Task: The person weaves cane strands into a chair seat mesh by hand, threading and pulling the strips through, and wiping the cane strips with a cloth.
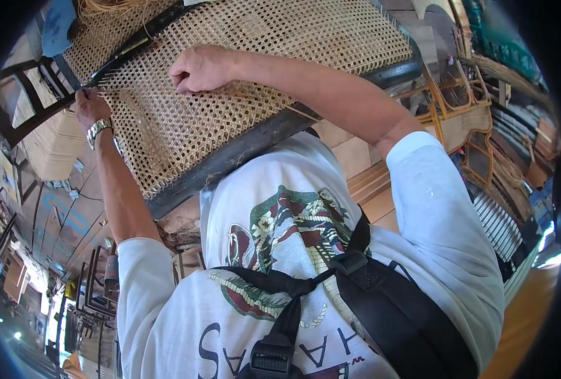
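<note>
While your right hand (201, 68) curls on the cane weave (230, 110), your left hand (92, 108) bunches at the dark frame's (242, 153) corner | can't make out either grip | seat sits just ahead of your shirt (280, 218) | weave likely light, springy, strands brittle; frame should be stiff, so hold there.

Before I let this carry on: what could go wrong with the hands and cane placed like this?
The curled right hand is low over the cane mesh; pressing hard there might distort or crack strands. The left hand is at the frame's corner, wearing a metal watch; its band might catch on cane nearby. A thin strand juts past the dark rail toward the person, so it might snag the shirt.
</note>
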